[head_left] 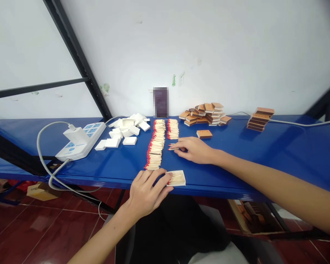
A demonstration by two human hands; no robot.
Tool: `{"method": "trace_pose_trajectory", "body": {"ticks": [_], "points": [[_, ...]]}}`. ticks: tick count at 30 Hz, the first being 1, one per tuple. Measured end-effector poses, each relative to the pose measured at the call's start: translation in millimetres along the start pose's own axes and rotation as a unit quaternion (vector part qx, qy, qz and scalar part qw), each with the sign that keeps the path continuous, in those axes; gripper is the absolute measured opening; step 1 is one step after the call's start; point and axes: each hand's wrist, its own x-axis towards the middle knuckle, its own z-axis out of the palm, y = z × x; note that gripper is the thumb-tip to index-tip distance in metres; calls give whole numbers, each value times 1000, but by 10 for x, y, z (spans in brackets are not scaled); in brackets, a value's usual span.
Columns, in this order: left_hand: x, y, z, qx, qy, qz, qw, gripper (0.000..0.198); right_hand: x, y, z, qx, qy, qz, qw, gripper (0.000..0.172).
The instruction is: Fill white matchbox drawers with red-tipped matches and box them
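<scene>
At the front edge of the blue shelf, my left hand [148, 189] grips the left end of a white matchbox tray [184, 179], its fingers closed around it. Several red-tipped matches lie inside the tray. My right hand [194, 149] is farther back, thumb and fingers pinched on a few matches [173, 149] just above or on the shelf. To its left runs a long row of matches [155, 145], red heads facing left. A shorter row of matches [173, 129] lies behind my right hand. One brown matchbox sleeve [204, 134] rests beyond that hand.
White trays [126, 128] lie heaped at left, near a white power strip [84, 141] with a looping cable. Brown matchboxes [206, 114] are piled at back right, and a leaning stack [260, 119] stands farther right. A pixelated dark rectangle [161, 102] stands against the wall.
</scene>
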Motion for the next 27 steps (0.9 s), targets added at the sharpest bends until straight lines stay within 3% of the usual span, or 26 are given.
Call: {"method": "trace_pose_trajectory", "body": {"ticks": [6,10,15,27], "points": [[43,82,-3,-2,65,-30,997,16,115,-37,16,-9,39,70,997,16],[39,95,-9,-7,65,-35,997,14,82,-1,-2,9,16,55,998,16],[14,78,19,-11,85,-21,996,13,37,84,4,5,33,53,998,16],[-82,-21,115,-50,91,24,994,29,-13,64,-94,9,5,18,1000,28]]}}
